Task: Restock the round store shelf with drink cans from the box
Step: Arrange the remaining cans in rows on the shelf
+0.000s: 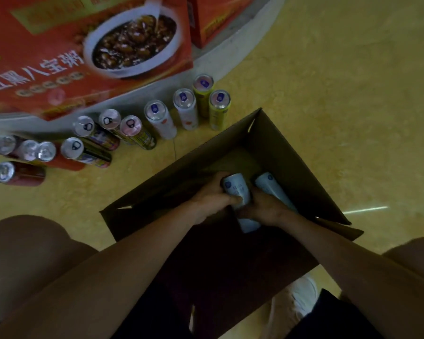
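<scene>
Two cans (pixel 236 187), seemingly off box walls (pixel 279 148)

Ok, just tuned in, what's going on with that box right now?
A person crouches over an open cardboard box on the floor, both hands inside it. The left hand grips a pale blue can; the right hand seems to hold a second pale blue can beside it. About a dozen drink cans stand on the floor along the round shelf.

red box (pixel 47 77): big white words 五黑八宝粥 | its yellow strip on top: too blurry | floor cans (pixel 160 119): print too small | can (pixel 236 190) in hands: marks too dim
</scene>
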Tool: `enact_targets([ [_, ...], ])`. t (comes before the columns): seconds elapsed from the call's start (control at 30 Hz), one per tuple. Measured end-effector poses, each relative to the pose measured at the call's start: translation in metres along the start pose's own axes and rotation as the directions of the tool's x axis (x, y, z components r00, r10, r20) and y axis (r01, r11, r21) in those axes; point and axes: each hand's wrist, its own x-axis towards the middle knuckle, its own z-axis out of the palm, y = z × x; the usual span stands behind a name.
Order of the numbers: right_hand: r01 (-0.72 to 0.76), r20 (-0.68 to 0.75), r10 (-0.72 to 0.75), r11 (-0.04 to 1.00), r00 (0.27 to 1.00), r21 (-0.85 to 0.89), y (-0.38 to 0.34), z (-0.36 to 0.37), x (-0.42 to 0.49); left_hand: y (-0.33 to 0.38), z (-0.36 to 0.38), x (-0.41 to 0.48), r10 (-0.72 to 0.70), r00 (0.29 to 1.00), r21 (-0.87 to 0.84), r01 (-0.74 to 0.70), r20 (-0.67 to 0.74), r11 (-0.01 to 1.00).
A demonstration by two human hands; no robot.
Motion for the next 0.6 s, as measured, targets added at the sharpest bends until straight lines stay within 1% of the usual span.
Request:
enact_targets([
  [0.07,0.046,-0.036,-0.044,0.997,0.998,0.068,-0.011,-0.008,-0.012,0.008,-0.006,-0.006,0.070,0.996,-0.059,-0.074,-0.061,0.996],
  [0.17,0.079,-0.093,-0.073,0.995,0.993,0.060,-0.030,-0.021,-0.032,0.025,-0.011,-0.016,0.135,0.984,-0.168,-0.154,-0.118,0.974],
  [0.3,0.140,-0.180,-0.127,0.988,0.975,0.059,-0.049,-0.040,-0.065,0.045,-0.016,-0.035,0.211,0.973,-0.260,-0.228,-0.092,0.938],
  [0.37,0.160,-0.196,-0.149,0.986,0.969,0.046,-0.052,-0.047,-0.079,0.055,-0.016,-0.046,0.243,0.966,-0.282,-0.259,-0.091,0.924],
  [0.43,0.179,-0.180,-0.163,0.981,0.970,0.074,-0.051,-0.052,-0.087,0.065,-0.015,-0.055,0.278,0.954,-0.274,-0.298,-0.109,0.915],
  [0.47,0.188,-0.159,-0.168,0.975,0.973,0.119,-0.049,-0.055,-0.089,0.071,-0.014,-0.057,0.299,0.947,-0.261,-0.319,-0.115,0.911],
  [0.57,0.219,-0.056,-0.212,0.918,0.976,0.332,-0.045,-0.060,-0.087,0.084,-0.013,-0.060,0.350,0.930,-0.233,-0.367,-0.111,0.901],
  [0.6,0.225,-0.033,-0.229,0.900,0.973,0.373,-0.047,-0.061,-0.085,0.087,-0.014,-0.060,0.358,0.927,-0.230,-0.375,-0.111,0.898],
])
